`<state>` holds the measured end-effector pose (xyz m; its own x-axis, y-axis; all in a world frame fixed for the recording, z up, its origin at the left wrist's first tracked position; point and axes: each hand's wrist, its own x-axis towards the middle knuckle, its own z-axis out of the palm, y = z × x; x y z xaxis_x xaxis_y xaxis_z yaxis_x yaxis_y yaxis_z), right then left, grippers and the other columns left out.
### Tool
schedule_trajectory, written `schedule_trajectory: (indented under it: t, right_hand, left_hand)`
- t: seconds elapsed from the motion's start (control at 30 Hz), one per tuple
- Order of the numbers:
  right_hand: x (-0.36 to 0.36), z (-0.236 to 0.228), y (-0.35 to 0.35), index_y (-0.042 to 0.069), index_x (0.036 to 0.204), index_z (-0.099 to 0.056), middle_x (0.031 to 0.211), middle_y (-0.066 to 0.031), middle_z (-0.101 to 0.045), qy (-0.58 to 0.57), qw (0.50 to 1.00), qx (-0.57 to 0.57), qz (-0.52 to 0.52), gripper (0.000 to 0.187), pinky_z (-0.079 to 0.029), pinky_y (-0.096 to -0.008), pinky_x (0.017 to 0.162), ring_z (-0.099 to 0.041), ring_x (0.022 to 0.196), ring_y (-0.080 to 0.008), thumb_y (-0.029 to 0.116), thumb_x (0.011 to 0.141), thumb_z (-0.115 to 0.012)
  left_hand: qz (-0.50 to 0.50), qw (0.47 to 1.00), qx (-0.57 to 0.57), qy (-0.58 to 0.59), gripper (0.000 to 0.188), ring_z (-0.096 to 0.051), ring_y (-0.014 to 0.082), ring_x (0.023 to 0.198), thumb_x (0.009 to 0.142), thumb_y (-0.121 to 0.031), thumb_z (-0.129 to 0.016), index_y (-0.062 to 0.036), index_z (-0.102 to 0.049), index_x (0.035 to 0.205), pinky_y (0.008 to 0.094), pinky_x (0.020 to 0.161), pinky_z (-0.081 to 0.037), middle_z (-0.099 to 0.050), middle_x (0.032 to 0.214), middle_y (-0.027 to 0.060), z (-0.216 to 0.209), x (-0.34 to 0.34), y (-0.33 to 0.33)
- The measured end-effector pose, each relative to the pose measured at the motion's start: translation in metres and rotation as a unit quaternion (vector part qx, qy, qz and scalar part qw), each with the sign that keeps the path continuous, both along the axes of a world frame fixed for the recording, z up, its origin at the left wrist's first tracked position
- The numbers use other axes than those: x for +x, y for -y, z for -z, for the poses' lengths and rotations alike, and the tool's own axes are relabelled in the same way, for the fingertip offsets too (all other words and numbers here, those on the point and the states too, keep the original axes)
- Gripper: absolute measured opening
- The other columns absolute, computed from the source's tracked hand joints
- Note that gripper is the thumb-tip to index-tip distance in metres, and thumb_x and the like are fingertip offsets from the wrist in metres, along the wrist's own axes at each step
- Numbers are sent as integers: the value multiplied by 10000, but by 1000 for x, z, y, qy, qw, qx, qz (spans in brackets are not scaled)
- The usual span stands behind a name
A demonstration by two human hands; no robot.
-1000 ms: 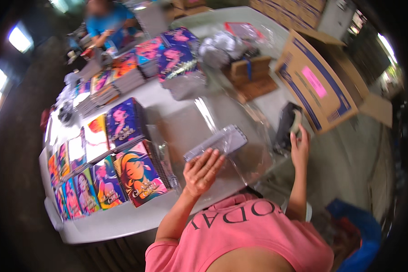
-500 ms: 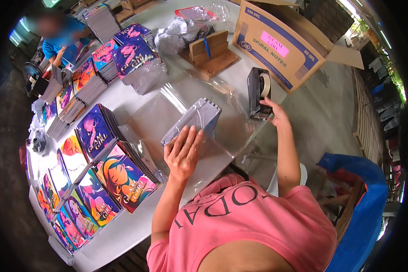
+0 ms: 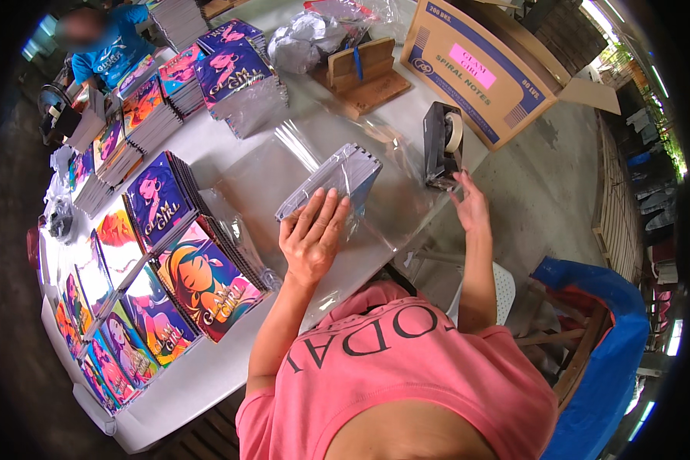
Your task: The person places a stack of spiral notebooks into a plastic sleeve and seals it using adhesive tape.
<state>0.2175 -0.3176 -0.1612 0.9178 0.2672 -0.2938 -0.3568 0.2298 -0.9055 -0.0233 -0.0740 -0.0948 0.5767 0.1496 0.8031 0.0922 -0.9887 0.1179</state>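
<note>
A plastic-wrapped bundle of spiral notebooks (image 3: pixel 331 178) stands on its edge on a clear plastic sheet (image 3: pixel 261 172). My left hand (image 3: pixel 313 236) rests against its near end, fingers stretched flat over the pale page edges; the thumb is hidden. To the right, a black tape dispenser (image 3: pixel 439 146) with a roll of tape (image 3: pixel 454 132) sits near the table edge. My right hand (image 3: pixel 471 205) is at its near end, fingertips touching or close to the cutter, thumb and fingers apart. Whether tape sticks to these fingertips is too small to tell.
Colourful notebook stacks (image 3: pixel 211 284) cover the table's left side, and more stacks (image 3: pixel 238 80) stand farther back. A wooden stand (image 3: pixel 368 84), crumpled plastic (image 3: pixel 307 42) and a cardboard box (image 3: pixel 475 73) lie beyond. A person in blue (image 3: pixel 111 57) is at the far left. Right of me is a blue-covered chair (image 3: pixel 613 345).
My right hand has shifted slightly at the dispenser's near end, its fingers now pointing more upward. The left hand stays against the bundle. The whole view has tilted a little.
</note>
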Motion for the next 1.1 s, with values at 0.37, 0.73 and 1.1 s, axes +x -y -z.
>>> schedule_trajectory:
  t: [0.37, 0.73, 1.1]
  right_hand:
    - [-18, 28, 14, 3, 864, -719, 878, -104, -687, 291, 737, -591, 154, 232, -492, -290, 768, -656, 845, -195, 227, 844, -662]
    - [-129, -114, -109, -15, 884, -694, 675, -28, -625, 278, 920, 57, -269, 194, -431, -195, 530, -555, 597, -74, 158, 904, -608]
    - [-144, -59, -137, 3, 696, -687, 486, -11, -548, 211, 937, -129, -248, 361, -316, -221, 364, -449, 398, -42, 327, 855, -670]
  left_hand:
    - [-12, 1000, -7, 19, 429, -605, 174, 891, 623, -61, -662, -181, -722, 1030, 306, 707, -411, -590, 886, -39, 9, -3, 2]
    - [-2, 993, -81, 88, 245, -611, 171, 771, 730, -39, -688, -69, -633, 967, 296, 675, -440, -624, 801, 31, 18, 7, 1]
    - [-129, 976, -71, -158, 536, -559, 220, 1020, 732, -163, -661, -198, -560, 1256, 311, 729, -413, -546, 1092, 74, -17, -5, 13]
